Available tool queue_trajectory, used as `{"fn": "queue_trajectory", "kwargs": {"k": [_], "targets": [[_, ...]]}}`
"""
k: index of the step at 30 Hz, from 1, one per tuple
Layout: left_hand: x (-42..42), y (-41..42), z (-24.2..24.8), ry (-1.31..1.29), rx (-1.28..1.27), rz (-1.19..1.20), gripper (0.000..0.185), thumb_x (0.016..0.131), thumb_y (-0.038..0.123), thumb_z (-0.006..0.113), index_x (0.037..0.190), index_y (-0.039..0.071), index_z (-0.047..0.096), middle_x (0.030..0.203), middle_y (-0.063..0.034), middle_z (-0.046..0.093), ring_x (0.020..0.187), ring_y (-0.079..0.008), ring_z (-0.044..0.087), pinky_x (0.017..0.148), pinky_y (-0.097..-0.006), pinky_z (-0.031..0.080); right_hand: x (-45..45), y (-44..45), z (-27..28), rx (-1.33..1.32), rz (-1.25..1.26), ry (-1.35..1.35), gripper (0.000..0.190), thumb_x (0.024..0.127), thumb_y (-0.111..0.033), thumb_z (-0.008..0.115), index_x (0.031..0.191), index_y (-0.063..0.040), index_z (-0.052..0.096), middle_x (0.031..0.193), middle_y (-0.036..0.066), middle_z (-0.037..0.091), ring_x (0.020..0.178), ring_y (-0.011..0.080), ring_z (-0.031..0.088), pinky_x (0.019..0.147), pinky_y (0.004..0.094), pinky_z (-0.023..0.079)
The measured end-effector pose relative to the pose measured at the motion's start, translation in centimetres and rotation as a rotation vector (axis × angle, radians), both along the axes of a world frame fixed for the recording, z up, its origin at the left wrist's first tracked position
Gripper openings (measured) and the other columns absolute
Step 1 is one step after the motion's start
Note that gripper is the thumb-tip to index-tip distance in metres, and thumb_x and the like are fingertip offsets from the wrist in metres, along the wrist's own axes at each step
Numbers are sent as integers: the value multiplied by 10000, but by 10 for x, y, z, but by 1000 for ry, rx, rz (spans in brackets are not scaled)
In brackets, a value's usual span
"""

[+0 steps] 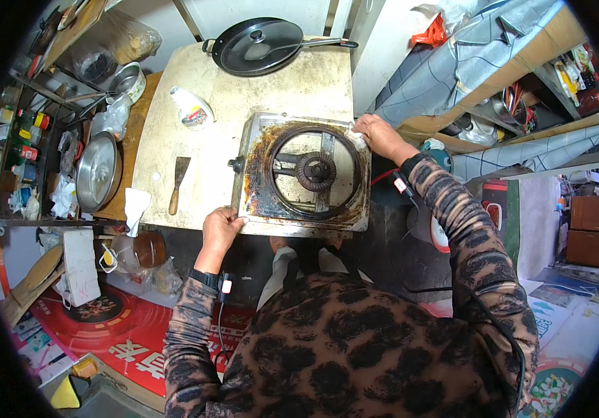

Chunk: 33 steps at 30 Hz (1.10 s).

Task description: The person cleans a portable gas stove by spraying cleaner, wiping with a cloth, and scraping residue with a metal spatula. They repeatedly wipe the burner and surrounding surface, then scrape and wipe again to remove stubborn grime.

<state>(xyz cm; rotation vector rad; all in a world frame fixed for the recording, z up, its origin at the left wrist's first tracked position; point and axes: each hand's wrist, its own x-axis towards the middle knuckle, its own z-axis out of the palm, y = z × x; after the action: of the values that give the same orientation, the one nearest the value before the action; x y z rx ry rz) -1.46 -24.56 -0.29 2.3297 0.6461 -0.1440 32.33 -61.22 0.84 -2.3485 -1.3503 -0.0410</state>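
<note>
A single-burner gas stove stands on a worn, pale tabletop. Brown, burnt grease coats its metal top around the round opening, and a dark burner head sits inside the ring. My right hand presses a white cloth or tissue against the stove's far right corner. At the near left corner, my left hand pinches the stove's edge between thumb and fingers. To the left lie a scraper with a wooden handle and a white spray bottle bearing a label.
A black pan with a glass lid stands at the table's back, its handle pointing right. A white cloth hangs over the left edge beside a steel basin. Crowded shelves line the left; cloth-covered shelving stands right.
</note>
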Motion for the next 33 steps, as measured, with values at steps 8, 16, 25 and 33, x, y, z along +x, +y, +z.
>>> {"fn": "queue_trajectory", "kwargs": {"k": [8, 16, 25, 33], "targets": [[3, 7, -3, -25, -2, -52, 318, 746, 185, 907, 958, -7, 768, 807, -142, 726, 710, -220, 688, 684, -349, 548, -99, -48, 4, -111, 6, 291, 201, 800, 9, 653, 984, -59, 696, 985, 133, 613, 976, 367, 569, 855, 432, 489], [3, 8, -3, -93, -25, -68, 257, 767, 173, 892, 858, -19, 748, 731, -134, 697, 654, -183, 643, 640, -341, 519, -99, -38, 11, -2, -87, 144, 205, 782, 40, 630, 956, -62, 673, 980, 130, 607, 991, 368, 576, 874, 443, 489], [7, 16, -3, -105, 66, -206, 370, 731, 292, 911, 733, -1, 685, 679, -121, 639, 604, -265, 614, 604, -387, 504, -199, -25, 16, -56, -251, 196, 242, 754, 31, 632, 973, -53, 689, 994, 125, 578, 1039, 355, 570, 917, 421, 500], [8, 19, 0, -65, 109, -257, 407, 737, 365, 895, 806, -1, 733, 721, -134, 661, 679, -321, 666, 613, -422, 519, -238, -1, 15, -15, -123, 236, 185, 782, 17, 657, 937, -77, 692, 1037, 62, 650, 1053, 301, 602, 919, 387, 520]]}}
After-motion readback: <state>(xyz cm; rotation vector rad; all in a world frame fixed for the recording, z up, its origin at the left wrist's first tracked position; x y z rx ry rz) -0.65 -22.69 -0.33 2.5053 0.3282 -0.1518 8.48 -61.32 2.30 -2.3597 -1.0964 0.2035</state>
